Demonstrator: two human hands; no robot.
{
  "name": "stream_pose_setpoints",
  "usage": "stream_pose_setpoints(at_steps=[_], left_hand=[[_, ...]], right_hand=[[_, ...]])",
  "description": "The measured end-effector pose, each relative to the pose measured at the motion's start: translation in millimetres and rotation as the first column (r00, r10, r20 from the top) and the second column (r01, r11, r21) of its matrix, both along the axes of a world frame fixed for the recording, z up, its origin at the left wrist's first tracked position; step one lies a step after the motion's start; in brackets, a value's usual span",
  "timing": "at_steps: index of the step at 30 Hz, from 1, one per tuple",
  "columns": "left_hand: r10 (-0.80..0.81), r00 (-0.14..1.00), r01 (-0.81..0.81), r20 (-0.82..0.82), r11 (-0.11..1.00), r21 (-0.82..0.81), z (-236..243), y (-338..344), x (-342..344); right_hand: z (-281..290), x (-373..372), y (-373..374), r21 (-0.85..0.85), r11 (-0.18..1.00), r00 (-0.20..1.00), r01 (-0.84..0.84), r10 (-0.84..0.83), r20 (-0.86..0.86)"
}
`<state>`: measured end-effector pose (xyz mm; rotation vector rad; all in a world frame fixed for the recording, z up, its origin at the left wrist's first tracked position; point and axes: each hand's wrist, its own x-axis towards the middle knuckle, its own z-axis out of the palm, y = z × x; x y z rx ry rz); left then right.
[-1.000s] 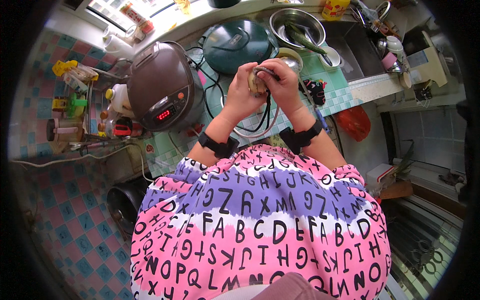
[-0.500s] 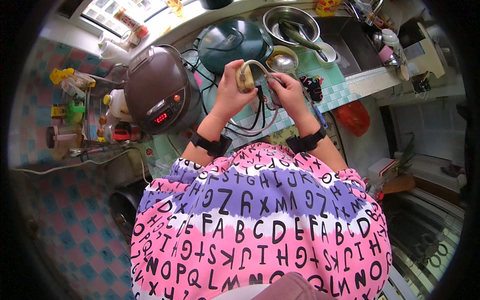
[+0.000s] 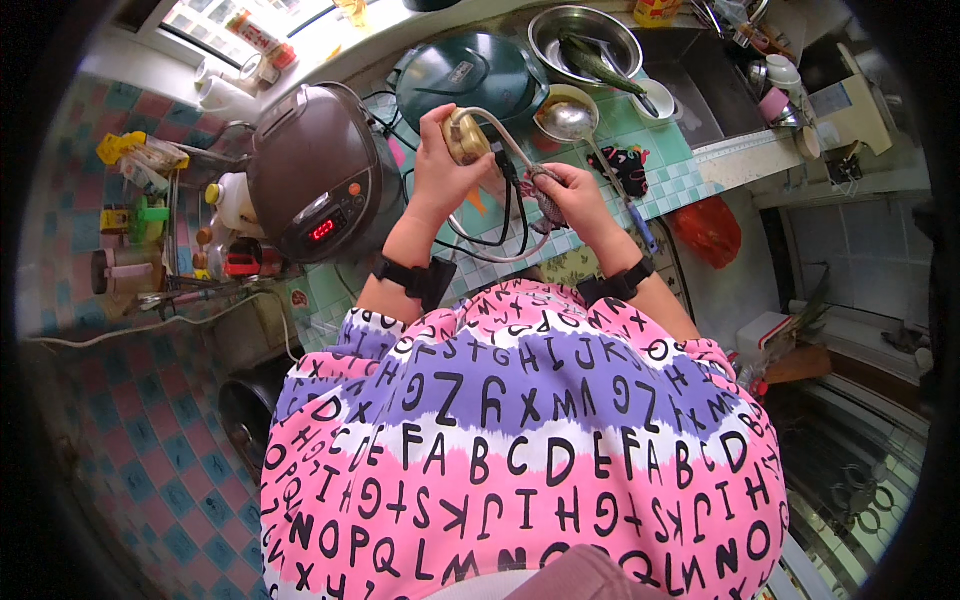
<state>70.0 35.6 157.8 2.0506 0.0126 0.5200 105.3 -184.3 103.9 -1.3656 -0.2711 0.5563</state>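
My left hand (image 3: 440,170) is closed round a yellowed power strip (image 3: 466,138), held up above the counter. A pale cord (image 3: 500,128) arches out of its top toward my right hand (image 3: 582,202). The fingers of that hand pinch a crumpled grey cloth (image 3: 549,205), which lies against the cord. Below the strip, a black plug and its cable (image 3: 511,170) hang between my hands; whether the plug sits in the strip I cannot tell. The cord and the black cable loop down over the green tiled counter.
A brown rice cooker (image 3: 318,175) with a lit display stands left. Behind my hands are a dark green lidded appliance (image 3: 468,85), a bowl with a ladle (image 3: 570,120) and a steel basin (image 3: 540,42) holding a dark green vegetable. A sink (image 3: 690,95) lies right.
My left hand and the power strip have moved left and a little up. My right hand has moved slightly down, and more of the cord and grey cloth shows between the hands.
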Motion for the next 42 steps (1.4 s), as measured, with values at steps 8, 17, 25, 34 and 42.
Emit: stream_pose_setpoints(at_steps=[8, 17, 25, 34, 42], left_hand=[[0.007, 1.0, -0.007, -0.017, 1.0, -0.02, -1, 7, 5], [0.027, 1.0, -0.027, -0.004, 1.0, -0.012, -4, 8, 6], [0.061, 0.998, -0.061, 0.01, 0.998, 0.032, -9, 9, 7], [0.146, 0.987, -0.153, -0.074, 0.983, -0.102, -38, 42, 8], [-0.011, 0.963, -0.126, -0.27, 0.866, -0.484, -62, 31, -26]], right_hand=[[21, 1, -1, 0.112, 0.99, 0.981, -0.091, 0.108, -0.163], [30, 1, -2, 0.428, 0.892, 0.847, -0.146, 0.336, -0.412], [27, 9, -6, 0.636, 0.765, 0.747, -0.101, 0.481, -0.459], [-2, -2, -28, 0.273, 0.96, 0.853, 0.066, 0.087, -0.514], [-22, 10, -35, 0.054, 0.991, 0.892, 0.119, -0.083, -0.444]])
